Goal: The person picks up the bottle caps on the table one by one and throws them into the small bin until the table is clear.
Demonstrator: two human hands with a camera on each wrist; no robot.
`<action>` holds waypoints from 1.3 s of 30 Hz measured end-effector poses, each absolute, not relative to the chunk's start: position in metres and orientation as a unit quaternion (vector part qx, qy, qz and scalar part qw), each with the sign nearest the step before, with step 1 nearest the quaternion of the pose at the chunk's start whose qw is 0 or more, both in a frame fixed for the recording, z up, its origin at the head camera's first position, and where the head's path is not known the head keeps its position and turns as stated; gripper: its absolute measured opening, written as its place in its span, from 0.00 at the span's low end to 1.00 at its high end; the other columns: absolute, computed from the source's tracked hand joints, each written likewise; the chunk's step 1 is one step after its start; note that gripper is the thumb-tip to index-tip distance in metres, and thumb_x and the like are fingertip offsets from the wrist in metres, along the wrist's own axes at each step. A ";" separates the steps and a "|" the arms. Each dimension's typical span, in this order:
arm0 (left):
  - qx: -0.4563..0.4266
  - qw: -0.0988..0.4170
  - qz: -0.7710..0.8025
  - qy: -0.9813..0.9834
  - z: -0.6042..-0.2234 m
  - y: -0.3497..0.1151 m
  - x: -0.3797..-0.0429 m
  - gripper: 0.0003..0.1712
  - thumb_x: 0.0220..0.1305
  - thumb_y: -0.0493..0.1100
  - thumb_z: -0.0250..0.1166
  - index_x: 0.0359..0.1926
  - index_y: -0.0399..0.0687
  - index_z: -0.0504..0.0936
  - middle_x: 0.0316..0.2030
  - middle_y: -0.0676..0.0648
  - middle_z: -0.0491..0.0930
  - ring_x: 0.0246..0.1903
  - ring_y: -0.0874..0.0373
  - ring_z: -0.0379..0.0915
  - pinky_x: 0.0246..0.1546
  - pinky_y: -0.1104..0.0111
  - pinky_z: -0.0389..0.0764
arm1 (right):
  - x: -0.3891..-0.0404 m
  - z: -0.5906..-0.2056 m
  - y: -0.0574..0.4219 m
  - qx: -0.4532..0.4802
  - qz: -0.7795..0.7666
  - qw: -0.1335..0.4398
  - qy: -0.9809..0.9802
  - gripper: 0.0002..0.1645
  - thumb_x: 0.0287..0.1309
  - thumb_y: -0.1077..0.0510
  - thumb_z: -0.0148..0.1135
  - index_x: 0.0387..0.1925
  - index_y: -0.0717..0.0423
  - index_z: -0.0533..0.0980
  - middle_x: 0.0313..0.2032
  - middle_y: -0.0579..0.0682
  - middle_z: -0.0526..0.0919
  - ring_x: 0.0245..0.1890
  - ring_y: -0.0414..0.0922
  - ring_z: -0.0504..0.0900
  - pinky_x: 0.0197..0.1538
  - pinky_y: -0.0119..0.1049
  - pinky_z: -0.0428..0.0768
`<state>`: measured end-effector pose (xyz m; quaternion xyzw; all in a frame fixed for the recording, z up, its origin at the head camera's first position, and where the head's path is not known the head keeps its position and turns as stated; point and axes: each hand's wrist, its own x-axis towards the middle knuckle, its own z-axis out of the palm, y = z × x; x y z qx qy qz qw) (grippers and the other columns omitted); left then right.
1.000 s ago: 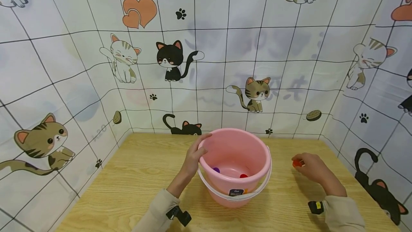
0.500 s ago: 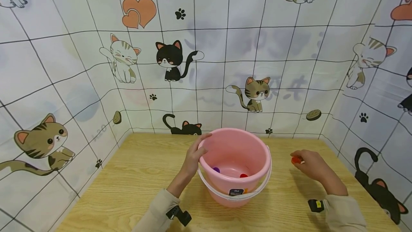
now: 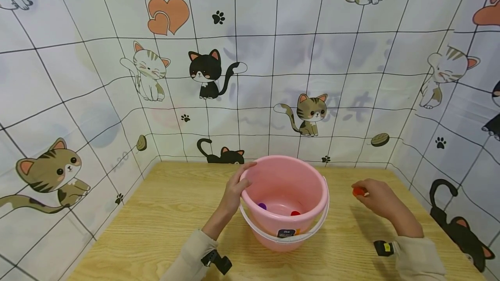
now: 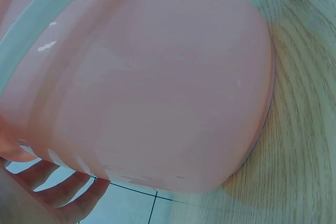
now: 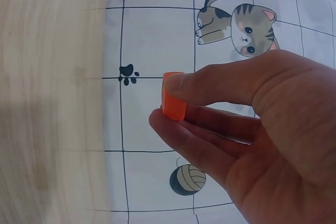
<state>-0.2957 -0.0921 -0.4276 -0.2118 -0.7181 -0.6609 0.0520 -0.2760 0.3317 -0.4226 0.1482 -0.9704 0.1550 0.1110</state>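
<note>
A pink bucket [image 3: 285, 177] stands on the table, its white handle [image 3: 273, 240] hanging down at the front. My left hand [image 3: 233, 187] grips the bucket's left rim, thumb over the edge and fingers along the outside. To the right of the bucket, my right hand [image 3: 379, 198] pinches a small orange, short round piece [image 3: 358, 191] between thumb and fingers. In the right wrist view the orange piece [image 5: 174, 96] shows side-on, held above the table. Inside the bucket lie a small purple piece [image 3: 262, 206] and a small red piece [image 3: 295, 213], both partly hidden by the front rim.
The light wood table [image 3: 172, 211] reaches back to a white cloth wall [image 3: 254, 120] printed with a black grid and cartoon cats. Similar cloth walls rise at left and right. Black camera straps [image 3: 216, 261] sit on both wrists.
My right hand has risen slightly and shifted a little to the left with the orange piece. The left hand and the bucket have stayed in place.
</note>
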 end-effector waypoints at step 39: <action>-0.211 0.050 -0.662 -0.718 -0.428 -0.093 -0.296 0.33 0.65 0.41 0.51 0.71 0.57 0.73 0.69 0.42 0.73 0.60 0.39 0.76 0.57 0.45 0.81 | -0.262 -0.394 0.316 0.169 0.148 0.146 -0.963 0.18 0.55 0.67 0.71 0.48 0.70 0.83 0.41 0.64 0.86 0.38 0.57 0.87 0.38 0.48 0.87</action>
